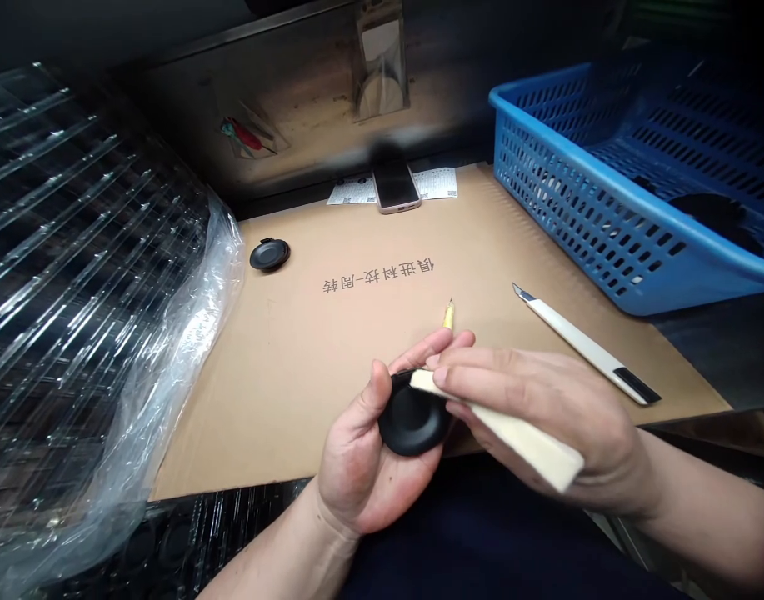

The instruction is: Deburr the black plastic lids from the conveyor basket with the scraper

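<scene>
My left hand (362, 450) is curled around a round black plastic part (412, 421), held over the near edge of a brown cardboard sheet (294, 367). My right hand (544, 417) grips a cream-coloured flat stick tool (519, 437), with its tip pressed against the top edge of the black part. A second round black part (270, 253) lies apart on the cardboard at the far left.
A white utility knife (585, 343) and a small pointed yellow tool (448, 312) lie on the cardboard. A blue mesh basket (581, 192) stands at the right. Stacked clear trays in plastic wrap (87, 317) fill the left. A phone (394, 185) rests at the back.
</scene>
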Tool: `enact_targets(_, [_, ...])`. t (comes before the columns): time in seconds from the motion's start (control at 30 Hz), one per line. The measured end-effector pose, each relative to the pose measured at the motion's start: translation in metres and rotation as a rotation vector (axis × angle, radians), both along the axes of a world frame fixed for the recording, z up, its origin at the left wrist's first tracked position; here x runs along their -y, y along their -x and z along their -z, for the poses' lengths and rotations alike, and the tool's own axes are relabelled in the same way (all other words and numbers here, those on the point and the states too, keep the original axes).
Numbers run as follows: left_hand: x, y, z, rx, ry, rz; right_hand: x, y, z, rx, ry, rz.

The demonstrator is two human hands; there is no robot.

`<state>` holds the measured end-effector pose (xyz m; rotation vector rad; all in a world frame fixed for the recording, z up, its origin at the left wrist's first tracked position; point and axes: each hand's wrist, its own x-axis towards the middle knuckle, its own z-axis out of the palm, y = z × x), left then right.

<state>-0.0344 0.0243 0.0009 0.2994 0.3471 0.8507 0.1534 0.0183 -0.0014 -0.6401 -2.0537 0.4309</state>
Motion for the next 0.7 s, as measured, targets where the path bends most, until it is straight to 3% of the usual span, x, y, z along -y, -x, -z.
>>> enact_targets(0.17, [-0.003, 0.000, -0.005, -0.032, -0.127, -0.046, 0.016, 0.007, -0.005, 0.052, 0.037, -0.146])
enact_targets(0.23, [-0.003, 0.002, -0.008, -0.054, -0.202, -0.022, 0.024, 0.003, -0.010, 0.085, 0.044, -0.138])
enact_targets(0.4, [0.000, 0.005, -0.011, -0.085, -0.269, -0.016, 0.029, -0.020, -0.017, 0.058, 0.079, 0.253])
enact_targets(0.47, [0.001, 0.006, -0.010, -0.073, -0.272, -0.026, 0.028, -0.023, -0.017, 0.053, 0.084, 0.335])
enact_targets(0.7, [0.002, 0.008, -0.005, -0.076, -0.242, -0.003, 0.018, -0.010, -0.019, 0.183, 0.051, 0.102])
